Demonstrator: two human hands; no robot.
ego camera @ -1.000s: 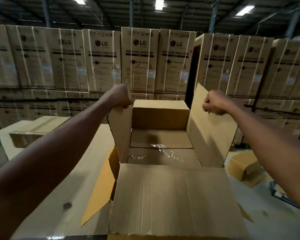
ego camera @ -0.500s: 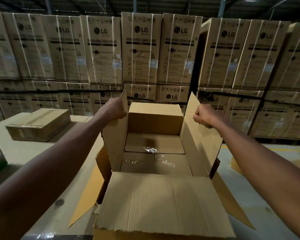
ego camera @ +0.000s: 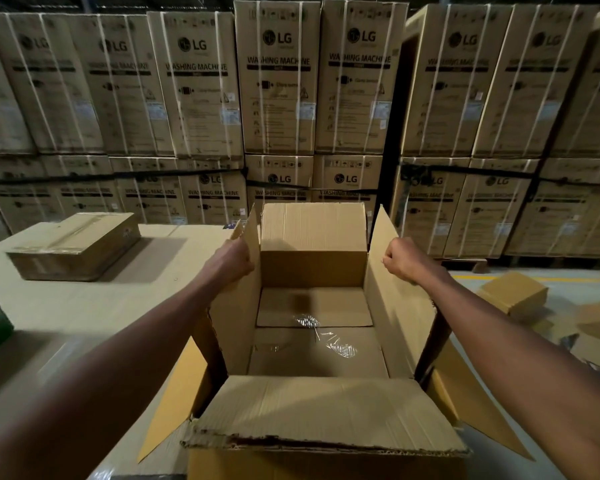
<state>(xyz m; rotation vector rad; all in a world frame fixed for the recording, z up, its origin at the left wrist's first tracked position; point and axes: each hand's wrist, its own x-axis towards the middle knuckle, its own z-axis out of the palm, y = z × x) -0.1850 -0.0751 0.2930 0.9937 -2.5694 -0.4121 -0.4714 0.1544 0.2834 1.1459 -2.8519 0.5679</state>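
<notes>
The open brown corrugated cardboard box (ego camera: 312, 258) sits dead centre before me, at 6 o'clock on the pale tabletop (ego camera: 84, 306). My left hand (ego camera: 234, 259) is curled tight round the edge of the upright left side flap (ego camera: 239, 306) at the box's 10 o'clock. My right hand (ego camera: 400, 259) grips the right side flap (ego camera: 395, 317) at 2 o'clock the same way. Clear tape (ego camera: 338, 346) glints on the box floor. A flat, taped brown carton (ego camera: 73, 247) lies at 10 o'clock on the tabletop, and strapped washing-machine cartons (ego camera: 278, 81) fill 12 o'clock.

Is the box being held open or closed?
Open: left hand and right hand grip the box by its raised side flaps; its taped floor shows.
</notes>
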